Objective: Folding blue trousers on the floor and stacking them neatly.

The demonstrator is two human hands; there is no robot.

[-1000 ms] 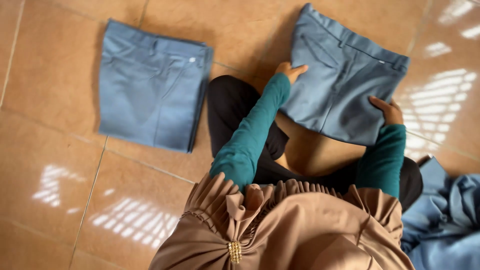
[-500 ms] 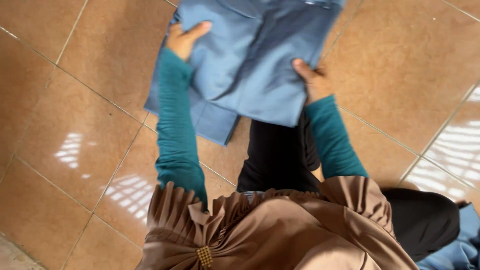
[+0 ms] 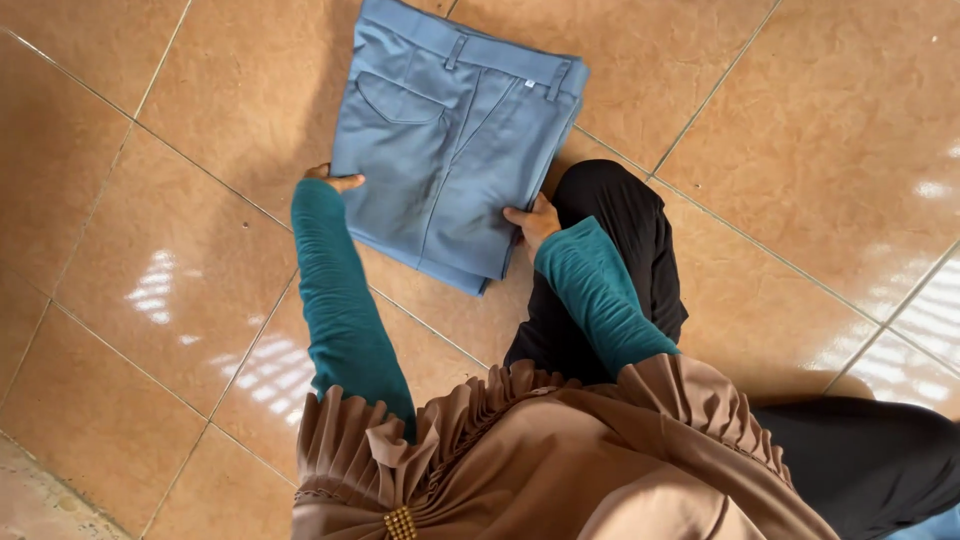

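Lowered onto the floor, folded blue trousers [image 3: 450,140] lie between both hands' fingers [image 3: 335,181].

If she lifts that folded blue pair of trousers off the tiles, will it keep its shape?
Probably not by itself: the folded blue trousers are soft cloth, so unsupported edges would likely droop. With the left hand and right hand at opposite sides, they may stay flat. The glossy tiled floor suggests they'd slide easily.
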